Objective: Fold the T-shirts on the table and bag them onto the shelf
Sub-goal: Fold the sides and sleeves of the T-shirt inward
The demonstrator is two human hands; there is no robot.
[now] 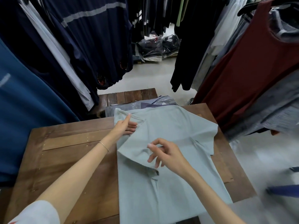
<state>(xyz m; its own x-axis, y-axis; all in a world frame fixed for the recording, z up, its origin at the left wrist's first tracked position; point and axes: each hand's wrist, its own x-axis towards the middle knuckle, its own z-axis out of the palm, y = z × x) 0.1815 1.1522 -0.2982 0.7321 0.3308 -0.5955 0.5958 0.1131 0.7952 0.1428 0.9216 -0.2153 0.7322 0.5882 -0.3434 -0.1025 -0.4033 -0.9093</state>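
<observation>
A pale grey-green T-shirt (169, 188) lies across the wooden table (68, 151), its left part folded inward over the body. My left hand (125, 126) holds the far left edge of the shirt near its hem, thumb on top of the cloth and fingers under it. My right hand (163, 155) hovers over the folded sleeve at the shirt's middle, fingers loosely curled, and seems to hold nothing. Bagged shirts (161, 101) in clear plastic lie just beyond the shirt at the table's far edge.
Hanging garments crowd both sides: dark navy and blue ones (64, 46) on the left, a maroon top (252, 62) and grey ones on the right. More bagged clothes (155, 46) sit on the floor far ahead. A second wooden surface (129, 96) stands behind the table.
</observation>
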